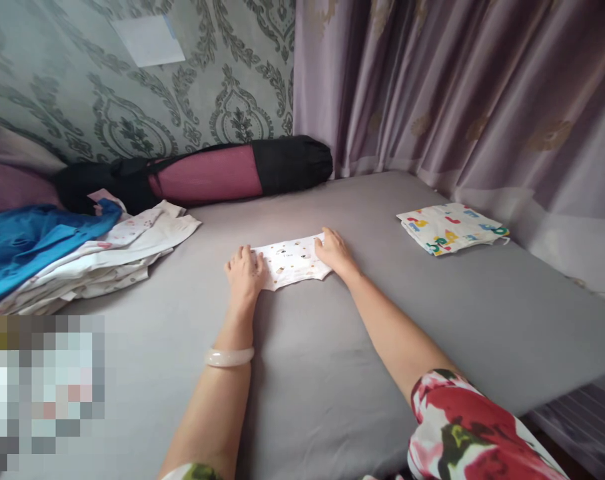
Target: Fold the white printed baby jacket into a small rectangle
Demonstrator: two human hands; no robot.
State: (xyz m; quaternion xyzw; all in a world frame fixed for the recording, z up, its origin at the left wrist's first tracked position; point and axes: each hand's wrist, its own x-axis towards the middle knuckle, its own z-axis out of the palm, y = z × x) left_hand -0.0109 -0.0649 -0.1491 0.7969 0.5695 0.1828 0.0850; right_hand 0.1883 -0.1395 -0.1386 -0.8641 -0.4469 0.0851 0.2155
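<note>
A small folded white garment [293, 264] with a scattered print lies flat on the grey bed sheet, between my two hands. My left hand [246, 272] is closed at its left end, fingers bent over the edge. At the opposite end, my right hand [335, 253] pinches the upper right edge, its thumb on top of the cloth and its other fingers along the far side. Parts of the fingertips are hidden by the hands and fabric.
Left lies a pile of clothes, with a blue garment [47, 227] over white printed ones [132, 240]. A folded cloth with colourful print [452, 228] rests on the grey sheet [302, 373] at right. Behind are a long black-and-maroon bag [207, 175] and purple curtains [432, 80].
</note>
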